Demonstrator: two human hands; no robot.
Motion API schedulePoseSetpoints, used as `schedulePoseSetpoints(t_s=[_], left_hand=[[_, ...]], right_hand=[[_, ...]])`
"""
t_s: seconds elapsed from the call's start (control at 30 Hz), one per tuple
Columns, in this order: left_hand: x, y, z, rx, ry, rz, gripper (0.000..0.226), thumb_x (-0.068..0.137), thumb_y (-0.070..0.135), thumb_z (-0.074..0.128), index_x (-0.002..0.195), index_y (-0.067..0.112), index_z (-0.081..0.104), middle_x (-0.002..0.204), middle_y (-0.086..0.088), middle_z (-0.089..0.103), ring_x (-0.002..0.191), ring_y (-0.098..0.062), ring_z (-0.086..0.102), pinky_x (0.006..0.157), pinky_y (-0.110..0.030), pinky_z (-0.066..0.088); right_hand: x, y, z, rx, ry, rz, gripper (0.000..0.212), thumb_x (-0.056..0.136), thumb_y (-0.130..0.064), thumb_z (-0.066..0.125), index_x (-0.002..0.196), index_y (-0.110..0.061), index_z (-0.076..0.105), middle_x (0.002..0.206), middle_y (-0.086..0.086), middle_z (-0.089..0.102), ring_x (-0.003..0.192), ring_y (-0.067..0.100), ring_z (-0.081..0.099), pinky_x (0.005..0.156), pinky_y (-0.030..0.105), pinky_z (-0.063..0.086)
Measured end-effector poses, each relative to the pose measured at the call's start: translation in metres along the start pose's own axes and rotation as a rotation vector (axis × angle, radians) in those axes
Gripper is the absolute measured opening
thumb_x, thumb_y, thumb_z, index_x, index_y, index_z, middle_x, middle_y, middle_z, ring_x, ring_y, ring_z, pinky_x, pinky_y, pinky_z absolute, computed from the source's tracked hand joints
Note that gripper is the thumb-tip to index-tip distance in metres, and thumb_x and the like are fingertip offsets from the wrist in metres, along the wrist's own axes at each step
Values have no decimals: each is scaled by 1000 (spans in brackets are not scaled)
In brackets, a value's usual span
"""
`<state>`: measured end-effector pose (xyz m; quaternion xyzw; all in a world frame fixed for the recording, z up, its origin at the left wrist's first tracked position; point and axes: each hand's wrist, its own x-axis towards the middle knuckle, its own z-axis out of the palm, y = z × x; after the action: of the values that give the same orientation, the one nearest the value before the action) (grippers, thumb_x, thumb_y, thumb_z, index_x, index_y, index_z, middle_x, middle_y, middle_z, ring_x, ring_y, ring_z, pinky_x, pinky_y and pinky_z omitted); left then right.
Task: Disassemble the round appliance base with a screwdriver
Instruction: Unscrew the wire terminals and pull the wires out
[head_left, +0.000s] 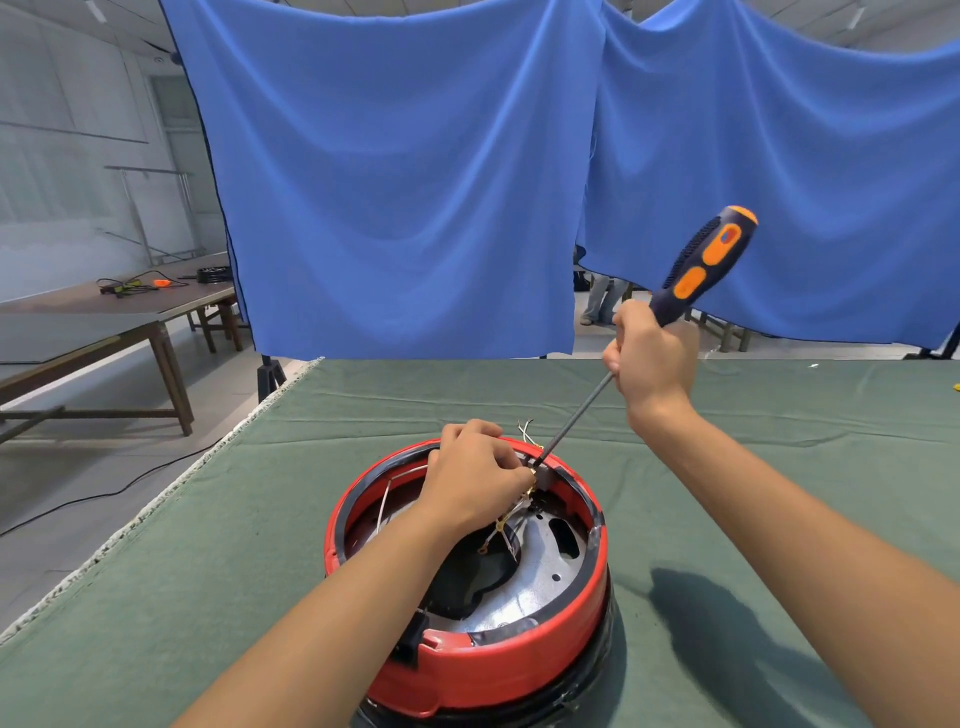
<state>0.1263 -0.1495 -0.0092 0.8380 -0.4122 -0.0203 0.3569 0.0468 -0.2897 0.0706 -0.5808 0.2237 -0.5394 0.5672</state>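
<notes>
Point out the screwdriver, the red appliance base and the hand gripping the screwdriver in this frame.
screwdriver (702, 260): head view, on the dark handle with orange patches.
red appliance base (498, 670): head view, on the near outer red wall.
right hand (652, 358): head view, on the back of the hand.

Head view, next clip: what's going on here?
A person is taking apart a red round appliance base on a green-covered table. The right hand grips a blue-and-orange screwdriver low on its handle, tip angled down at the base's far rim. The left hand rests at that rim, fingers curled by loose wires; what it pinches is unclear.
</notes>
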Motion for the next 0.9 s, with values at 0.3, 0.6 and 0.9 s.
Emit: schedulePoseSetpoints(t_s=[0.3, 0.6, 0.9], left_hand=[[-1, 2, 1, 4, -5, 0, 15, 79, 26, 62, 65, 29, 63, 127, 9, 50, 122, -12, 30, 101, -37, 26], [0, 3, 3, 4, -17, 10, 19, 79, 26, 62, 61, 28, 60, 123, 9, 50, 120, -12, 31, 101, -36, 28], [-2, 4, 3, -1, -13, 4, 20, 79, 23, 61, 59, 29, 61, 123, 10, 51, 120, -13, 31, 102, -37, 28]], right_hand=[[-5, 8, 13, -133, -32, 25, 27, 78, -14, 50, 59, -16, 31, 38, -7, 28, 35, 14, 29, 36, 15, 20], [2, 4, 12, -72, -57, 40, 28, 77, -14, 49, 60, -20, 28, 40, -8, 25, 38, 14, 26, 37, 16, 18], [-2, -10, -3, -50, -78, -51, 30, 78, -13, 50, 58, -19, 28, 42, -7, 23, 39, 15, 26, 38, 13, 19]])
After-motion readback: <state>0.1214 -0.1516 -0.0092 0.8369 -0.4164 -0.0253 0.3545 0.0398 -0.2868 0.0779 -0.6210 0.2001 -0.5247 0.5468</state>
